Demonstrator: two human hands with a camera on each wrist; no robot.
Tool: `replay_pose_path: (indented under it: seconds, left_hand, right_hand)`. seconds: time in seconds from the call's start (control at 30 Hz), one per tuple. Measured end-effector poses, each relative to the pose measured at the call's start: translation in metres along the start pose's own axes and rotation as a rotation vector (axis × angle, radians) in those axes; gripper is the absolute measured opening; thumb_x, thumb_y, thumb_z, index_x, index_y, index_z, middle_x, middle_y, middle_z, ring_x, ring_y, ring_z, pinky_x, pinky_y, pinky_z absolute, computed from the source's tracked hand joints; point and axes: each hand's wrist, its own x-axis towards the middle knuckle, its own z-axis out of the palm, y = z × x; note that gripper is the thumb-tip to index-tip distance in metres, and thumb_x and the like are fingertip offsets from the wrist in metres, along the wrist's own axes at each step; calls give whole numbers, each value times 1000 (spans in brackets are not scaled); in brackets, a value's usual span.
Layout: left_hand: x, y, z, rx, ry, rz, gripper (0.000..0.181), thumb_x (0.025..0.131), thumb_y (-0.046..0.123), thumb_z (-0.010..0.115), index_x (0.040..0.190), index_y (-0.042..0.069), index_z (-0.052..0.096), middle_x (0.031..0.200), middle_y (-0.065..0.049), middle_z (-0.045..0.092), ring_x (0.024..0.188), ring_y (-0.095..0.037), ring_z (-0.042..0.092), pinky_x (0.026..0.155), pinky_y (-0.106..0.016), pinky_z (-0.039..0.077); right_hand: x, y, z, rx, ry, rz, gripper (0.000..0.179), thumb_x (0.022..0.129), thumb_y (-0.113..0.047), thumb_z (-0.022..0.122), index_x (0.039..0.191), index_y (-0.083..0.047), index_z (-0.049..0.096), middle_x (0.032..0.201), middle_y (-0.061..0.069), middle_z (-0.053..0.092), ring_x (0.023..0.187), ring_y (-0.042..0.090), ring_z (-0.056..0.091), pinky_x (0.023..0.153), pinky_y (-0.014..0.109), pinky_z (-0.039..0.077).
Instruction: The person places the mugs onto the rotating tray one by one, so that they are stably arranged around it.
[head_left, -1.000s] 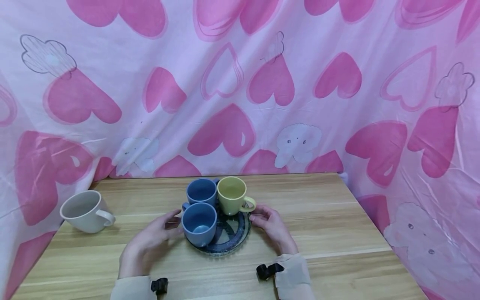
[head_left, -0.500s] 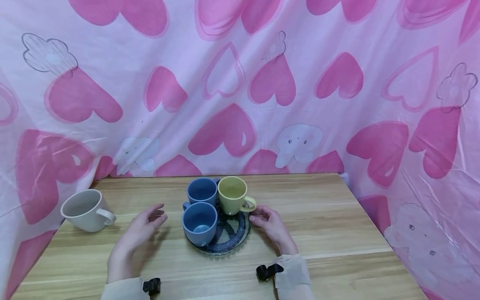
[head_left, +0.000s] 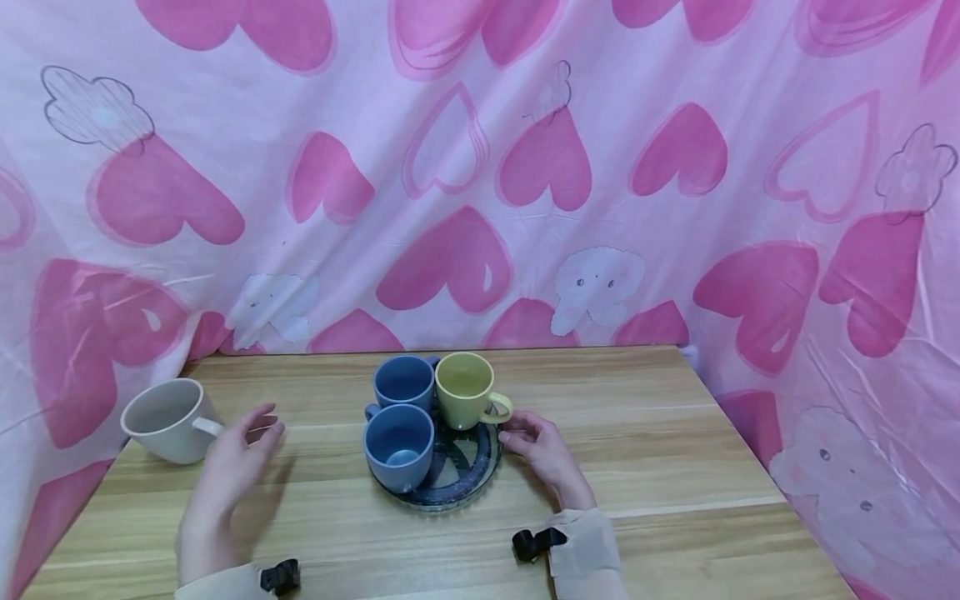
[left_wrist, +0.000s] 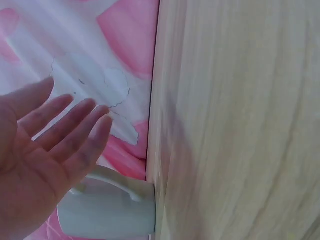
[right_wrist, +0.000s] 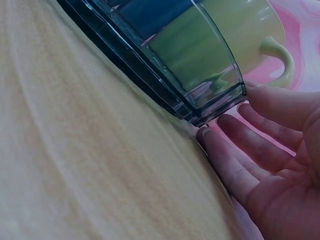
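Observation:
My left hand [head_left: 232, 475] hovers over the table at the left, fingers loosely spread and holding nothing. Close to its left is a light grey mug [head_left: 167, 427], its handle partly behind the hand; the left wrist view shows that mug [left_wrist: 107, 207] below the fingers. At the centre stands a round glass dish [head_left: 453, 487] with a dark blue pattern. A blue mug [head_left: 399, 446], a darker blue mug [head_left: 403, 379] and a yellow mug [head_left: 461, 387] sit in it. My right hand [head_left: 547, 450] holds the dish's right edge, thumb [right_wrist: 280, 102] at the rim, fingertips by the base.
The wooden table [head_left: 675, 467] ends at the back against a pink heart-patterned cloth [head_left: 450, 167]. This cloth also hangs along the left and right sides. Both wrists wear black clips [head_left: 281, 577].
My left hand has left the side of the blue mug and moved left, close to the grey mug. The right hand and the dish have stayed in place.

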Motion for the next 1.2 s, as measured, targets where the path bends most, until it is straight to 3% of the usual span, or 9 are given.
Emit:
replay_pose_path:
  seconds: [0.07, 0.17, 0.3, 0.5, 0.6, 0.7, 0.83, 0.97, 1.2]
  left_hand:
    - [-1, 0, -2, 23, 77, -26, 51, 104, 27, 45, 141, -7, 42, 129, -32, 53, 116, -43, 54, 86, -39, 49]
    - [-1, 1, -2, -17, 219, -75, 45, 103, 24, 47, 135, -7, 50, 123, -30, 58, 96, -16, 65, 77, -21, 49]
    - [0, 1, -3, -111, 426, -141, 38, 101, 22, 53, 126, -5, 59, 109, -22, 65, 67, 15, 51, 61, -6, 45]
    - [-3, -3, -8, -79, 627, -264, 36, 97, 30, 59, 116, 1, 67, 77, 13, 61, 58, 15, 46, 56, -9, 40]
    - [-5, -6, -11, -50, 678, -285, 34, 95, 30, 61, 112, 1, 67, 74, 17, 56, 59, 13, 44, 59, -13, 37]
    - [-6, -10, -12, -25, 687, -290, 33, 94, 27, 62, 108, -2, 66, 76, -3, 64, 69, -5, 55, 69, -24, 39]
    - [-11, -16, -14, 5, 597, -299, 39, 95, 27, 60, 110, -8, 61, 104, -30, 65, 96, -42, 56, 84, -47, 39]
    - [-12, -20, -14, 41, 497, -289, 43, 97, 30, 56, 114, -9, 63, 110, -30, 64, 102, -49, 54, 87, -55, 38]
    - [-10, -23, -13, 69, 399, -270, 40, 96, 29, 58, 112, -8, 65, 105, -29, 65, 97, -48, 57, 79, -52, 41]
  right_hand:
    - [-5, -10, 1, 0, -15, 1, 39, 88, 3, 68, 124, 12, 57, 117, 28, 61, 101, 25, 63, 82, 24, 53]
    - [-10, -23, 2, -10, -35, 7, 39, 89, 5, 66, 124, 15, 55, 118, 32, 58, 101, 26, 62, 83, 24, 53]
    - [-5, -14, 0, -13, -32, 13, 39, 89, 5, 66, 125, 14, 55, 119, 32, 58, 102, 26, 62, 84, 25, 53]
    - [1, 3, 0, -23, -5, -5, 39, 88, 0, 69, 124, 9, 58, 117, 27, 61, 101, 25, 63, 84, 24, 53]
    - [1, 4, 0, -23, 0, -11, 39, 87, 0, 70, 124, 8, 59, 116, 25, 62, 100, 24, 63, 84, 25, 53]
    - [1, 4, 0, -19, 4, -16, 38, 87, 0, 70, 123, 8, 60, 115, 24, 63, 99, 23, 64, 84, 25, 53]
    - [2, 5, 0, -8, 2, -15, 39, 86, 0, 70, 123, 8, 60, 114, 24, 63, 99, 24, 64, 84, 26, 54]
    - [2, 5, 1, -2, -1, -4, 40, 88, 0, 70, 125, 8, 59, 116, 24, 63, 100, 24, 63, 84, 25, 53]
    - [-2, -4, 0, 6, -10, 16, 39, 88, 2, 68, 124, 11, 57, 119, 29, 60, 100, 23, 63, 85, 25, 53]
